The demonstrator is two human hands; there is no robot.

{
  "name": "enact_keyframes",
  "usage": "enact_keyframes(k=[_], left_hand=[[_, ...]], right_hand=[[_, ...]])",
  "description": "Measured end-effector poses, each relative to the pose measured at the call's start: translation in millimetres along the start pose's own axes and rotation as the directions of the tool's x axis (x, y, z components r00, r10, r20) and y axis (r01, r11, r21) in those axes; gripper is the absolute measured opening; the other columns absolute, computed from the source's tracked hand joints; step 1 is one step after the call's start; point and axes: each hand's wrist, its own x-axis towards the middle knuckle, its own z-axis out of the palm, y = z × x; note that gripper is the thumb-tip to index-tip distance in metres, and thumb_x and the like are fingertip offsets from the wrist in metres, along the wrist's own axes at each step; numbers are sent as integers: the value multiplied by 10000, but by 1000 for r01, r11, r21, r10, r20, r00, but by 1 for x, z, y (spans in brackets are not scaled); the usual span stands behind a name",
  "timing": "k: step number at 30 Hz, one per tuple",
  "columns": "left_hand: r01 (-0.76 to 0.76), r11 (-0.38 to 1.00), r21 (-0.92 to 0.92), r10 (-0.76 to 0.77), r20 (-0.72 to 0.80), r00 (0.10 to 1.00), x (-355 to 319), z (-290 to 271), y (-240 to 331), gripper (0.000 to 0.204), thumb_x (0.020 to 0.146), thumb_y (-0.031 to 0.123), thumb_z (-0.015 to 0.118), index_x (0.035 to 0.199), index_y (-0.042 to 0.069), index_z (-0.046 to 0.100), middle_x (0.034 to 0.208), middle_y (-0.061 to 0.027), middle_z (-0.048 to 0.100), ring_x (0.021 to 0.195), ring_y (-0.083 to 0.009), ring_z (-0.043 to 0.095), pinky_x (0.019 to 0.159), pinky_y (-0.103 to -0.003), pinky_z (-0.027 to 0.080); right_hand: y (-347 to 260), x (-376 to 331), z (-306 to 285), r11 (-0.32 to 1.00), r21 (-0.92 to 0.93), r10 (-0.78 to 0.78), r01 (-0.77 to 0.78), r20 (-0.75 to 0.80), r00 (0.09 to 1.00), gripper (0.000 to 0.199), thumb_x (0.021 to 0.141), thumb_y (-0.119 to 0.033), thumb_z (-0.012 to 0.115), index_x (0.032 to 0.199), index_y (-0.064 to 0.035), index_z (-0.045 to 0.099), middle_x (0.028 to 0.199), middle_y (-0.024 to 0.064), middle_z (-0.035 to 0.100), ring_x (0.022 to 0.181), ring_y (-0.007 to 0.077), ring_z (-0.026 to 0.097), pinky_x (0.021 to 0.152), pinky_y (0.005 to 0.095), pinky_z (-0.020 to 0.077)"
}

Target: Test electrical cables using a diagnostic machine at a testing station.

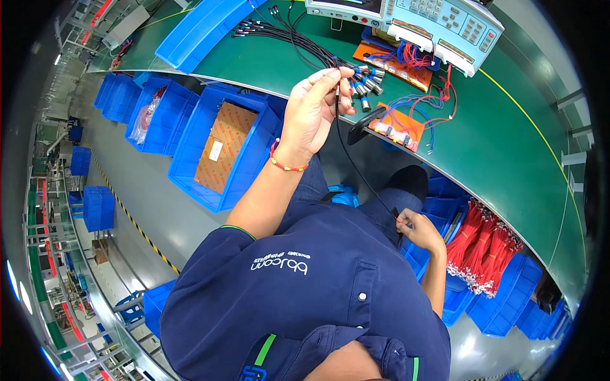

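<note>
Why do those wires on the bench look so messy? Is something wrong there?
Nothing looks damaged or spilled. The black cables fan loosely over the green bench and red-blue wires tangle beside the orange boards. The left hand and right hand stretch one cable.

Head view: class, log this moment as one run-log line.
left hand: pinches black cable top | right hand: grips its lower end | cable: taut between hands | nearby: silver connectors on green bench
</note>
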Motion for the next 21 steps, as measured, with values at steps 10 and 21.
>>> enact_keyframes(k=[10, 21], left_hand=[[223, 903, -367, -243, -9, 970, -7, 4, 6, 256, 947, 133, 572, 1133, -41, 601, 934, -75, 676, 740, -97, 628, 700, -216, 557], [266, 873, -410, -258, 77, 963, -5, 4, 6, 255, 965, 123, 534, 1163, -34, 574, 1042, -105, 679, 849, -118, 666, 764, -238, 573]], right_hand=[[-34, -4, -9, 923, 368, -169, 116, 114, 979, 123, 888, -94, 626, 941, 16, 635, 820, 46, 644, 745, 110, 606, 693, 276, 498], [-75, -7, -24, 825, 515, -338, 232, 120, 934, 202, 912, -150, 611, 993, 18, 689, 754, 51, 648, 741, 120, 607, 711, 263, 474]])
